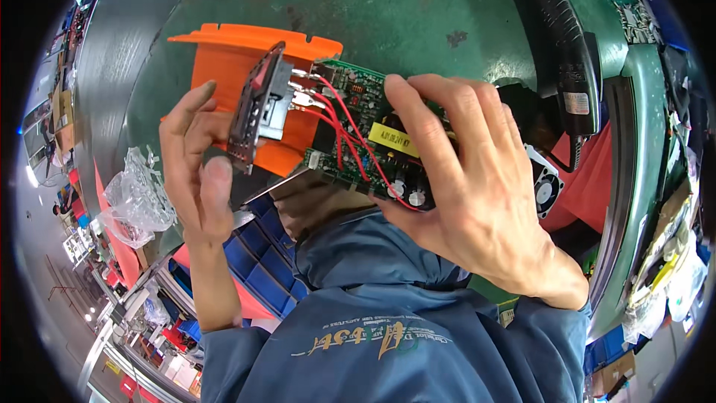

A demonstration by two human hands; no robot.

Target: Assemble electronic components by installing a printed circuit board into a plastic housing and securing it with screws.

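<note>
Right grip (485, 186) holds green circuit board (365, 104) bearing yellow printed label (392, 137).

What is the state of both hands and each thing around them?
Left hand: curled beside the black panel
Right hand: gripping circuit board
Circuit board: held, partly covered
Black panel: tilted, wired to circuit board
Red wires: curved, attached
Orange piece: folded far edge
Plastic bag: crumpled

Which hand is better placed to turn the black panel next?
Left, probably. The left hand is right at the black panel, its thumb apart from it. The right hand is farther off, gripping the circuit board.
</note>
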